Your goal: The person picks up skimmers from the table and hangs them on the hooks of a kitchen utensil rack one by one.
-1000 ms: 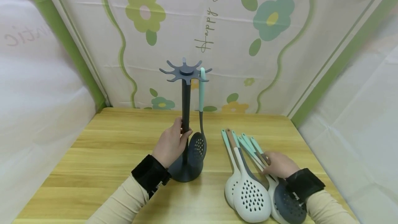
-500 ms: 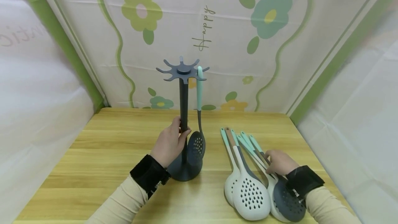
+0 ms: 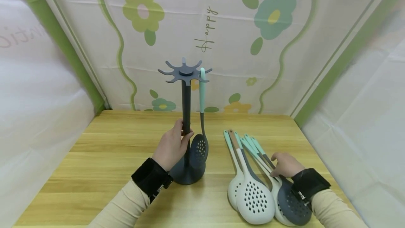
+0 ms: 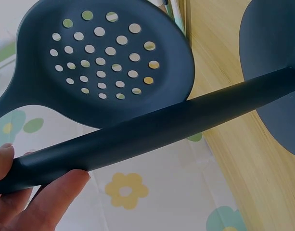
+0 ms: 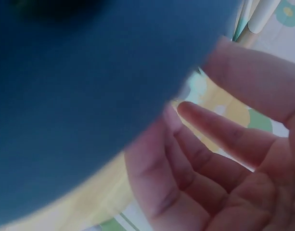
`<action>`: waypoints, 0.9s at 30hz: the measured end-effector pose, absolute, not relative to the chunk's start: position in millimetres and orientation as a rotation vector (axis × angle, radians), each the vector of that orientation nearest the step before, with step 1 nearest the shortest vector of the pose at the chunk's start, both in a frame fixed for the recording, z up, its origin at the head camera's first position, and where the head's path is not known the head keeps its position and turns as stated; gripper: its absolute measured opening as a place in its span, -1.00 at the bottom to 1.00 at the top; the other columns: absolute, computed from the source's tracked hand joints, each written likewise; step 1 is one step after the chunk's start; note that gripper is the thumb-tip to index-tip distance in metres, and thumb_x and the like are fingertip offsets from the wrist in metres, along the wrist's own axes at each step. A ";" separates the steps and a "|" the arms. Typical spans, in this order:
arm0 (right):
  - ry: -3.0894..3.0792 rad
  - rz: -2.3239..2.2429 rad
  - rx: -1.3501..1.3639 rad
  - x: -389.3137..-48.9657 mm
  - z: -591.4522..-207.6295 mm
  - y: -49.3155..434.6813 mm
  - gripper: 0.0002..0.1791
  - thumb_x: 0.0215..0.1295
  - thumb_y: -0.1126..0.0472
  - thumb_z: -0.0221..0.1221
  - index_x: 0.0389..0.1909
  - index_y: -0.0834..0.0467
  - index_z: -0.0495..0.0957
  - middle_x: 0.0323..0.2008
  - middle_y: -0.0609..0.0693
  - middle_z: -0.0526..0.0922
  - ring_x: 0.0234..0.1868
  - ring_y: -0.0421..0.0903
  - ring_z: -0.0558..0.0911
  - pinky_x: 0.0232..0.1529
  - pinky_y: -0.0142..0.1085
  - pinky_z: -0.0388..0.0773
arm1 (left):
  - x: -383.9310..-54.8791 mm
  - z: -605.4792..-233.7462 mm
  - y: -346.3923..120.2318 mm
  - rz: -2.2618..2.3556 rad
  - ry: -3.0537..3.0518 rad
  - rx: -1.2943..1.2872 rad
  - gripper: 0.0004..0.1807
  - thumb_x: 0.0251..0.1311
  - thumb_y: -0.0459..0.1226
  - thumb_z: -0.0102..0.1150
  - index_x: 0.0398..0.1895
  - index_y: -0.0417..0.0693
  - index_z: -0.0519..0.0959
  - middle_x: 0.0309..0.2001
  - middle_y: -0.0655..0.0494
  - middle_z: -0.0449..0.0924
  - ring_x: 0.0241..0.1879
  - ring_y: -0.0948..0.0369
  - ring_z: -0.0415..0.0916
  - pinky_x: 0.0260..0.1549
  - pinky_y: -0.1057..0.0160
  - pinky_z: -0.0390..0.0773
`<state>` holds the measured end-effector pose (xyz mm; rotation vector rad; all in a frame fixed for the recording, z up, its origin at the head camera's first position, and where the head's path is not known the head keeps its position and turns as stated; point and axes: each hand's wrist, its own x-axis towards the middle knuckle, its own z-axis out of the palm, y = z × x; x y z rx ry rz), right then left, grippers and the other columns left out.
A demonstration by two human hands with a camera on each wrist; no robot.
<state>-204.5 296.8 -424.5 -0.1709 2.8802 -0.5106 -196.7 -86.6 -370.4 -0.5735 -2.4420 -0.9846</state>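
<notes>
My left hand (image 3: 171, 147) grips the dark pole of the utensil stand (image 3: 186, 105), whose round base rests on the table; the left wrist view shows the fingers (image 4: 65, 192) round the pole. A dark skimmer (image 3: 200, 150) with a mint handle hangs from the stand's star-shaped top, on its right side. On the right, my right hand (image 3: 287, 164) holds another dark skimmer (image 3: 292, 203) at its shaft, the thumb and fingers on either side of it. In the right wrist view its blurred head (image 5: 80, 120) hides the fingertips and the shaft.
Left of my right hand lie several utensils, among them a pale slotted skimmer (image 3: 255, 201), a smaller pale perforated one (image 3: 233, 189) and a brown-tipped handle (image 3: 232, 138). They lie on a wooden table (image 3: 110, 157). Patterned cloth (image 3: 177, 27) walls the back and sides.
My right hand has shifted slightly to the right along the dark skimmer. The left hand keeps its grip on the pole. The head view has shifted a little.
</notes>
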 end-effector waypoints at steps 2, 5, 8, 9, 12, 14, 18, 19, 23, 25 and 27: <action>2.872 -0.528 -0.155 -204.3 -423.7 296.3 -0.41 -0.13 0.28 0.52 -0.09 0.54 0.57 -0.28 0.24 0.67 -0.41 -0.02 0.56 -0.40 -0.10 0.61 | -196.4 -370.1 -86.5 -0.989 -2.442 -0.570 -0.71 0.34 -0.30 0.17 -0.01 -0.32 0.43 -0.28 -0.14 0.69 -0.53 0.20 0.47 -0.65 0.25 0.49; 2.854 -0.553 -0.130 -203.8 -423.4 295.7 -0.44 -0.11 0.30 0.51 -0.11 0.55 0.57 -0.26 0.28 0.67 -0.42 -0.02 0.58 -0.46 -0.14 0.64 | -196.1 -369.9 -86.4 -0.990 -2.440 -0.568 -0.71 0.34 -0.30 0.17 -0.01 -0.33 0.43 -0.27 -0.14 0.69 -0.53 0.21 0.46 -0.65 0.25 0.49; 2.848 -0.558 -0.117 -203.2 -423.6 295.4 -0.50 -0.10 0.31 0.49 -0.16 0.53 0.59 -0.27 0.28 0.67 -0.43 -0.02 0.59 -0.50 -0.16 0.65 | -195.8 -370.2 -86.3 -0.986 -2.432 -0.572 -0.71 0.34 -0.31 0.17 -0.01 -0.33 0.43 -0.28 -0.14 0.68 -0.55 0.22 0.44 -0.67 0.26 0.47; 2.850 -0.556 -0.117 -202.8 -423.8 295.4 -0.52 -0.10 0.32 0.49 -0.18 0.52 0.60 -0.28 0.27 0.67 -0.44 -0.02 0.59 -0.51 -0.17 0.65 | -195.7 -370.4 -86.3 -0.982 -2.429 -0.574 -0.72 0.33 -0.31 0.17 -0.02 -0.32 0.43 -0.28 -0.13 0.68 -0.56 0.22 0.44 -0.67 0.26 0.46; 2.858 -0.549 -0.123 -201.5 -424.3 295.3 -0.59 -0.10 0.33 0.49 -0.23 0.49 0.64 -0.32 0.23 0.68 -0.46 -0.03 0.59 -0.51 -0.17 0.64 | -195.5 -371.6 -86.5 -0.968 -2.412 -0.594 -0.74 0.34 -0.32 0.17 -0.03 -0.31 0.43 -0.28 -0.13 0.68 -0.53 0.21 0.47 -0.66 0.27 0.46; 2.861 -0.545 -0.126 -200.6 -424.7 295.1 -0.61 -0.10 0.33 0.48 -0.26 0.48 0.65 -0.33 0.22 0.69 -0.47 -0.04 0.60 -0.51 -0.17 0.64 | -195.2 -372.3 -86.6 -0.966 -2.402 -0.609 -0.74 0.34 -0.33 0.16 -0.02 -0.31 0.43 -0.28 -0.12 0.68 -0.50 0.18 0.53 -0.63 0.25 0.48; 2.859 -0.544 -0.121 -199.0 -424.6 294.4 -0.65 -0.10 0.33 0.48 -0.29 0.47 0.67 -0.35 0.21 0.70 -0.46 -0.03 0.61 -0.50 -0.16 0.66 | -195.4 -372.6 -87.3 -0.981 -2.408 -0.626 -0.74 0.34 -0.34 0.15 0.00 -0.30 0.43 -0.24 -0.11 0.69 -0.34 0.07 0.67 -0.48 0.15 0.65; 2.858 -0.543 -0.120 -198.7 -424.6 294.4 -0.66 -0.09 0.34 0.48 -0.30 0.47 0.68 -0.35 0.21 0.70 -0.45 -0.02 0.62 -0.50 -0.15 0.66 | -195.7 -372.3 -87.6 -0.992 -2.415 -0.626 -0.74 0.35 -0.34 0.15 0.00 -0.30 0.43 -0.23 -0.10 0.69 -0.29 0.04 0.68 -0.43 0.12 0.69; 2.857 -0.552 -0.124 -197.8 -424.2 294.9 -0.69 -0.08 0.35 0.46 -0.32 0.46 0.68 -0.36 0.20 0.70 -0.45 -0.02 0.62 -0.51 -0.15 0.66 | -198.2 -369.1 -89.6 -1.113 -2.442 -0.647 -0.75 0.36 -0.36 0.13 0.02 -0.31 0.46 -0.16 -0.10 0.69 -0.12 -0.01 0.69 -0.23 0.03 0.74; 2.858 -0.553 -0.127 -197.9 -424.0 295.5 -0.71 -0.07 0.35 0.46 -0.33 0.45 0.68 -0.36 0.19 0.69 -0.44 -0.02 0.62 -0.51 -0.15 0.65 | -199.9 -367.6 -91.7 -1.205 -2.440 -0.688 -0.74 0.37 -0.39 0.10 0.06 -0.32 0.46 -0.07 -0.12 0.68 -0.04 -0.02 0.67 -0.14 0.01 0.72; 2.861 -0.555 -0.131 -197.8 -423.5 296.3 -0.71 -0.07 0.35 0.45 -0.33 0.45 0.68 -0.37 0.18 0.69 -0.44 -0.02 0.61 -0.51 -0.16 0.65 | -201.9 -366.0 -94.2 -1.308 -2.424 -0.744 -0.70 0.38 -0.43 0.07 0.13 -0.34 0.46 0.03 -0.16 0.65 0.04 -0.04 0.64 -0.07 -0.01 0.69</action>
